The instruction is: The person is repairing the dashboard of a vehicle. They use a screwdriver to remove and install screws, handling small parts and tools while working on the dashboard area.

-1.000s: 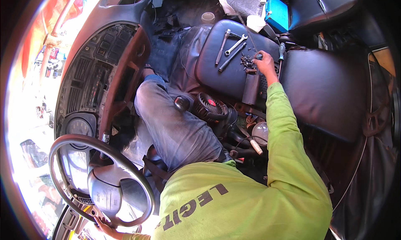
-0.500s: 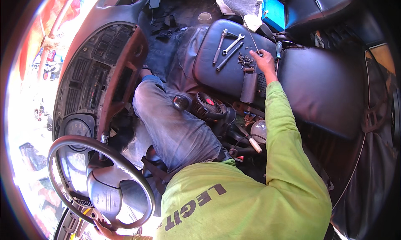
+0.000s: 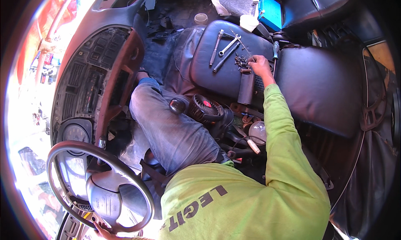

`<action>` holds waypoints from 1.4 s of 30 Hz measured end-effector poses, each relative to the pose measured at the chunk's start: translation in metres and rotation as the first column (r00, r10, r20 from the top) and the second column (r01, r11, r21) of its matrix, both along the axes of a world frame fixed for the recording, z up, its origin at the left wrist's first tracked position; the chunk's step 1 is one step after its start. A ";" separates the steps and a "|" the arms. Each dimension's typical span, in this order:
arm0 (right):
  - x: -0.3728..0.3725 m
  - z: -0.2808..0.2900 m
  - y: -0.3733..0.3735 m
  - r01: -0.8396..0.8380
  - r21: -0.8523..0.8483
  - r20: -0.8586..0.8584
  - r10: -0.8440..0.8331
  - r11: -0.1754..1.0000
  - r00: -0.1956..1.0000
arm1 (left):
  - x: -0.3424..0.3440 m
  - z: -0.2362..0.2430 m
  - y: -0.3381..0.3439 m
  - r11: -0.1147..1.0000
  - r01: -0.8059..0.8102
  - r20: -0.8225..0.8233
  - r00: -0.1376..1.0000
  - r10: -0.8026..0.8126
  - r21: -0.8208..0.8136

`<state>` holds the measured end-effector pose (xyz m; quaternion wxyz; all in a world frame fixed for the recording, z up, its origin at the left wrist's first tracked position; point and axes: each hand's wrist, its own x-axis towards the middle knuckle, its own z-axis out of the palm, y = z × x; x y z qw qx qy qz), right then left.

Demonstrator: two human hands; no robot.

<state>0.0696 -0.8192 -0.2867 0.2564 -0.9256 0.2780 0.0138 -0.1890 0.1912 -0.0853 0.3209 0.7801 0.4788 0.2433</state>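
My right hand (image 3: 260, 66) is closed around the near end of a thin metal rod (image 3: 242, 44), just over a small pile of dark bolts (image 3: 241, 61) on the black seat cushion (image 3: 200, 56). The rod slants away to the far left, across a combination wrench (image 3: 227, 47). Beside the wrench lie a socket handle (image 3: 216, 47) and a dark bar (image 3: 227, 57). A dark rectangular metal part (image 3: 246, 87) is below the hand, and a blue-handled screwdriver (image 3: 276, 50) stands to its right. At lower left, my left hand (image 3: 104, 231) grips the lower rim of the steering wheel (image 3: 150, 202), partly hidden.
A small black fan (image 3: 207, 105) and a gear knob (image 3: 177, 105) stand between my leg and the seat. Farther off are a blue case (image 3: 270, 12) and a white cup (image 3: 249, 22). The dashboard (image 3: 90, 81) runs along the left.
My right hand has moved slightly left and down, toward the bolts. The rod now reaches farther left, over the wrench. The view has shifted slightly; my left hand stays at the wheel.
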 end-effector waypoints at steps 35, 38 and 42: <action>0.068 -0.076 0.137 0.410 0.050 0.356 -0.400 0.911 0.844 | -0.004 -0.004 -0.009 1.000 0.000 0.059 0.998 -0.001 0.016; 0.075 -0.078 0.172 0.454 0.135 0.382 -0.469 0.881 0.796 | -0.001 -0.005 -0.010 1.000 0.013 0.057 0.998 -0.014 0.018; 0.074 -0.067 0.191 0.477 0.197 0.300 -0.516 0.857 0.802 | -0.001 -0.005 -0.013 1.000 0.024 0.059 0.998 -0.025 0.018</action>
